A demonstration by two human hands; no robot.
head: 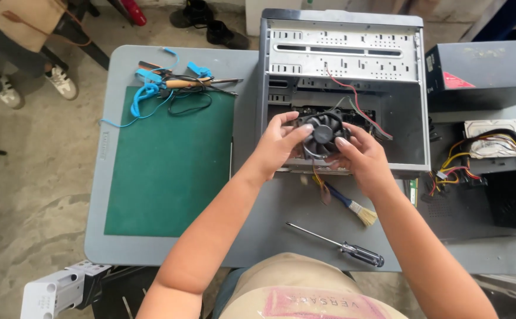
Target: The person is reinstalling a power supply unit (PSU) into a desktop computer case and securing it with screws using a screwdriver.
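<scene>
Head view: the left hand (278,145) and right hand (361,156) pinch a black cooler fan (323,133) from 9 and 3 o'clock. The fan sits within the open computer case (340,35), red wiring (361,109) at 1 o'clock.

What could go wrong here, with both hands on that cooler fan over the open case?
1. The left hand and right hand hold the black cooler fan by its edges; it could slip into the open computer case.
2. The red and black wires run close behind it and might snag.
3. The screwdriver lies near the table edge; a forearm could knock it off.
</scene>
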